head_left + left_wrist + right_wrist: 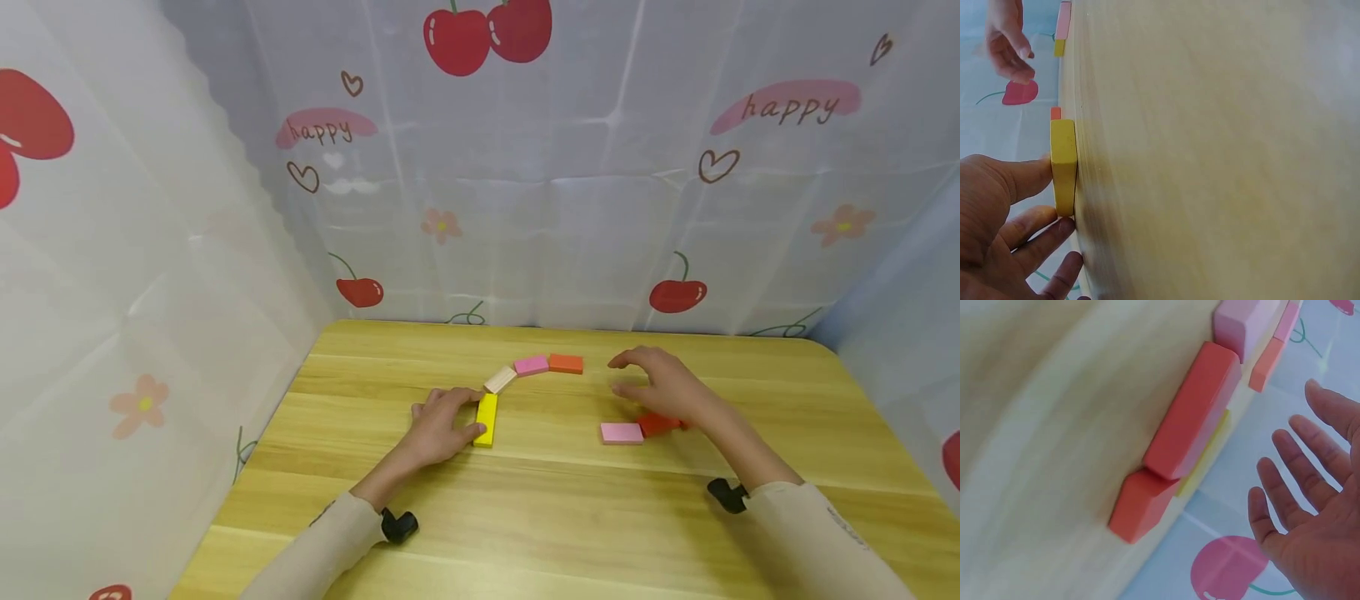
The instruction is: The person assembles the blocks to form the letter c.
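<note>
My left hand pinches a yellow block by its two ends, thumb at the near end and fingers at the far end; it lies flat on the table. Just beyond it a plain wooden block, a pink block and an orange block continue a curved row. My right hand hovers with parted fingers, holding nothing, above a red block. A light pink block touches the red block's left end. In the right wrist view an orange-red block adjoins its other end, and a yellow strip shows behind.
The wooden table has its far edge against a white curtain printed with cherries and hearts. More curtain hangs at the left and right sides. A black wrist mount sits under the left sleeve, another at the right sleeve.
</note>
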A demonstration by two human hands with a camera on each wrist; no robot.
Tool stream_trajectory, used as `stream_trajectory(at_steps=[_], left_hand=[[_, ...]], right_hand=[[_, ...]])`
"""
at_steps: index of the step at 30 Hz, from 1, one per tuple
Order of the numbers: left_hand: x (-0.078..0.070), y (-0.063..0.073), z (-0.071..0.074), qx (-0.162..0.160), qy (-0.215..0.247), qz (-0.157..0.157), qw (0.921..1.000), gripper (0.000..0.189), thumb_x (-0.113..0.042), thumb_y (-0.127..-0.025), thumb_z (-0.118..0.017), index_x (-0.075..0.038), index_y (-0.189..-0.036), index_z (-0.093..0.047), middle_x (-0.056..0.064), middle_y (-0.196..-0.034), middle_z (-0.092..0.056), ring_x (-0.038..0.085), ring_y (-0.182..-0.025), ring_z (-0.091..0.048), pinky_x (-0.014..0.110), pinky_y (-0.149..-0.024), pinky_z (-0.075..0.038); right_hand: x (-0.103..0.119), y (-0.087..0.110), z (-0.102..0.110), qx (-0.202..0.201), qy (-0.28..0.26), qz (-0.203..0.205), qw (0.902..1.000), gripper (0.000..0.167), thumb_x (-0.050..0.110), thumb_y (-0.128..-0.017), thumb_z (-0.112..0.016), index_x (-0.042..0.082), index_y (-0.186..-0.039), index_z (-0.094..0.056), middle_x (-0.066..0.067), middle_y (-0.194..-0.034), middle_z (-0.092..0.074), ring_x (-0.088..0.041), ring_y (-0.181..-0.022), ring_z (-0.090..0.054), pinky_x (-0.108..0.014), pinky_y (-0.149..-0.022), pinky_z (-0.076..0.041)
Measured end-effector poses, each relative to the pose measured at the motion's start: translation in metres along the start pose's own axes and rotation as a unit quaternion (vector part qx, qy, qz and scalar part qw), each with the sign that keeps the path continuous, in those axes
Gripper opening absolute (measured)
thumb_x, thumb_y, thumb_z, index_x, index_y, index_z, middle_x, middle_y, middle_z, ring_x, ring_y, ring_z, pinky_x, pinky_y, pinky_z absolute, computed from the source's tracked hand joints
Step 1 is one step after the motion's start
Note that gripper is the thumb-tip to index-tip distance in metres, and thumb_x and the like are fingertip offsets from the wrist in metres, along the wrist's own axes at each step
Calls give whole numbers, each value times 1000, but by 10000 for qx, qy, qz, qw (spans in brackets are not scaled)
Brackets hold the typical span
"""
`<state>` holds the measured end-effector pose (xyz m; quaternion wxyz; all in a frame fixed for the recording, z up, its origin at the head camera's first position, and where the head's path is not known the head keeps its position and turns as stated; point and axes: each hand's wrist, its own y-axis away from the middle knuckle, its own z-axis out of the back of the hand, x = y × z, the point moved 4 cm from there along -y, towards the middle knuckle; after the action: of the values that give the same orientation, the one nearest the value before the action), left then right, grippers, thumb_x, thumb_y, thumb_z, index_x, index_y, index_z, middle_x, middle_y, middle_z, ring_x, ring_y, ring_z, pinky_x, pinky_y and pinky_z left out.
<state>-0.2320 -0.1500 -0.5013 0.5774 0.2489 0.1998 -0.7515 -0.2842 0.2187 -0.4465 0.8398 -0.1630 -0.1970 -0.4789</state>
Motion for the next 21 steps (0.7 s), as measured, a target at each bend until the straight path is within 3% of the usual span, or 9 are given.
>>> stream_trajectory(at_steps=[11,21], left_hand=[[1,1,-1,41,-5,-4,10000,53,-33,-100,-79,-20,-149,-64,2,-153,-65,29,-133,-51,49,-93,-25],[1,-1,0,8,61,-13,10000,52,-33,-100,-79,-20,-148,-65,1,-152,-66,30,-134,-50,50,-93,-24]], right_hand=[[3,41,-7,140,240,410,9988,27,16,-93,-84,10,-119,-79,-4,-118,-80,-32,-112,-70,-54,-97,-56],[2,52,-15,-116,417,471,9980,23,13,-90,-87,17,-111,-81,5,-109,-81,-22,-102,-65,-45,-90,-50]])
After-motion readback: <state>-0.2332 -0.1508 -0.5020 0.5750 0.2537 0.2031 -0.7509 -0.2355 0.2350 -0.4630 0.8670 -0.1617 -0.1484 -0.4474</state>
